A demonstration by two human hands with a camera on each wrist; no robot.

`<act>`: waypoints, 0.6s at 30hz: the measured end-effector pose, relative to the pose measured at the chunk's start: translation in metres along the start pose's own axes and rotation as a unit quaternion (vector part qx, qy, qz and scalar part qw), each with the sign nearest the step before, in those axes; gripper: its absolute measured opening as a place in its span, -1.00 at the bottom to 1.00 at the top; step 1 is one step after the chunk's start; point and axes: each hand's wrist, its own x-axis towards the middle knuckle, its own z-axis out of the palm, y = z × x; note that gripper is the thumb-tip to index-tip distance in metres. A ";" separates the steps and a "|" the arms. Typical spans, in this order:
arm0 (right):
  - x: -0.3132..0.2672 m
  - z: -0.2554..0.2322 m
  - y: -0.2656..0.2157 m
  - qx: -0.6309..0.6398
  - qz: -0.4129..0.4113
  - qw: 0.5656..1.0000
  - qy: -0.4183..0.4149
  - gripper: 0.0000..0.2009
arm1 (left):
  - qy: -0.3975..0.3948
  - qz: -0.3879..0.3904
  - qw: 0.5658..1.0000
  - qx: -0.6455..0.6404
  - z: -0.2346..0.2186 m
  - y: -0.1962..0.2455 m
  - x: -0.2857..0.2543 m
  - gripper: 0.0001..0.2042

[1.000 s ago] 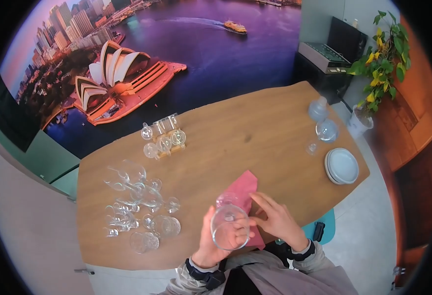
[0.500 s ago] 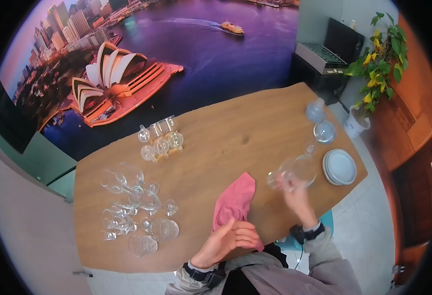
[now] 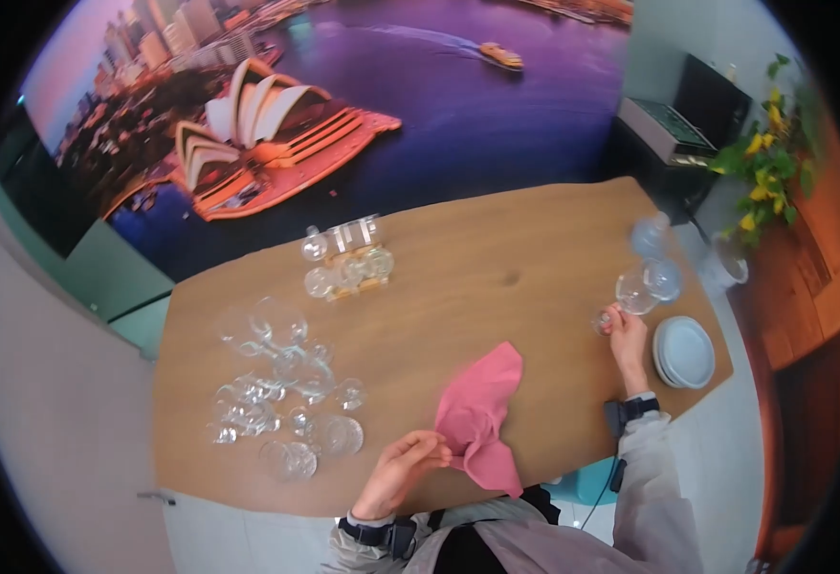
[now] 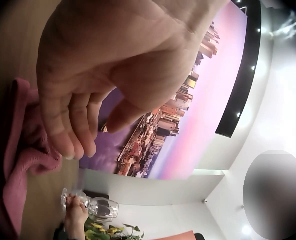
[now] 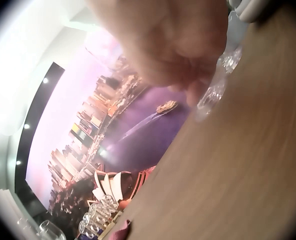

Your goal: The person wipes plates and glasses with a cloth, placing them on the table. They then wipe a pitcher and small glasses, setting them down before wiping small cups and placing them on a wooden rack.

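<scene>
Toward the table's right end, my right hand grips a clear stemmed glass, with fingertips around its lower part. In the right wrist view, the foot of this glass is low, close over the wood. Its bowl stands near another stemmed glass. My left hand has relaxed, slightly bent fingers and holds nothing. Its fingertips are right at the edge of a crumpled pink cloth. In the left wrist view, the cloth lies beside these fingers.
A stack of pale plates stands near the right edge, with a bluish glass vessel farther back. Several clear glasses crowd the left side of the wooden table. A wooden rack bearing glass cups stands at the back left.
From both hands at the front, the glass has gone to the right and farther back in my right hand. My left hand has let go of it and stays by the cloth.
</scene>
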 end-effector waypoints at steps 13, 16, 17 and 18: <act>-0.021 0.004 0.011 0.103 0.019 0.994 0.033 -0.77 | 0.007 0.086 0.991 0.101 -0.022 -0.013 0.016 -0.76; -0.067 -0.002 -0.011 0.104 0.044 0.991 0.069 -0.77 | -0.001 0.086 0.993 0.078 -0.041 -0.025 0.015 -0.76; -0.079 -0.002 -0.020 0.086 0.054 0.994 0.044 -0.78 | 0.006 0.087 0.994 0.066 -0.045 -0.029 0.013 -0.76; -0.087 0.004 -0.031 0.079 0.052 0.995 0.035 -0.78 | 0.017 0.080 0.994 0.078 -0.049 -0.031 0.012 -0.77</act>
